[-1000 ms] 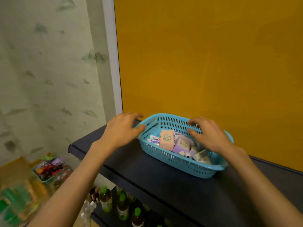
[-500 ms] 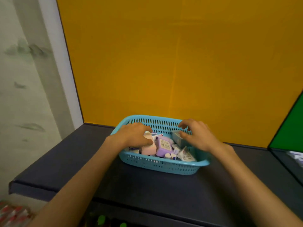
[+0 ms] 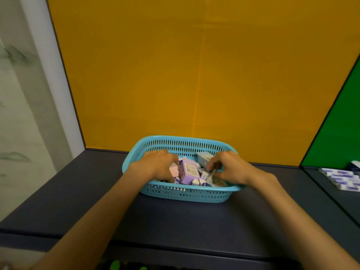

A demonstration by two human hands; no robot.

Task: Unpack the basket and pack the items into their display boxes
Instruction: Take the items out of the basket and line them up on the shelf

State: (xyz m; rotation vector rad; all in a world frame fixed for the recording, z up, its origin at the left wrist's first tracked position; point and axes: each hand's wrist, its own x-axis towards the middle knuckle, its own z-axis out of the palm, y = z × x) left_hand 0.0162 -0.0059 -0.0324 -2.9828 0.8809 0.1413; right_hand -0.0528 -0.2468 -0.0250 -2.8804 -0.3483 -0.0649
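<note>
Wall, far left: pale wall [image 3: 21,114] with faint grey-green brush marks, edged by a white frame strip [image 3: 48,75].
Backdrop: a big yellow panel [image 3: 194,65] fills the back, right behind the basket.
Shelf: a dark, flat shelf top [image 3: 78,201] runs across the whole view; both forearms reach in over its front edge.
Left hand: the left hand [image 3: 157,165] is down in the left part of the basket, fingers curled around a pink box [image 3: 174,170] — it grips it, knuckles up, with the box peeking out beside the fingers.
Basket: the blue slotted plastic basket [image 3: 183,194] sits on the shelf top, centre, close to the yellow panel, and it holds a jumble of small packs.
Centre of basket: a purple box [image 3: 188,171] with a printed label lies tilted between the two hands, touching the pink box; small white-and-purple packs [image 3: 198,181] lie just in front of it.
Back right of basket: a pale blue box [image 3: 203,158] leans near the far wall, just above the right fingers.
Right hand: the right hand [image 3: 229,167] is in the right part of the basket, fingers bent down among the packs, fingertips at a small crinkled wrapper [image 3: 215,181]; whether it truly pinches it, I cannot tell.
Far right: a green panel [image 3: 339,123], and below it a row of white-and-purple packs [image 3: 339,177] lying on a neighbouring dark surface, well apart from the basket.
</note>
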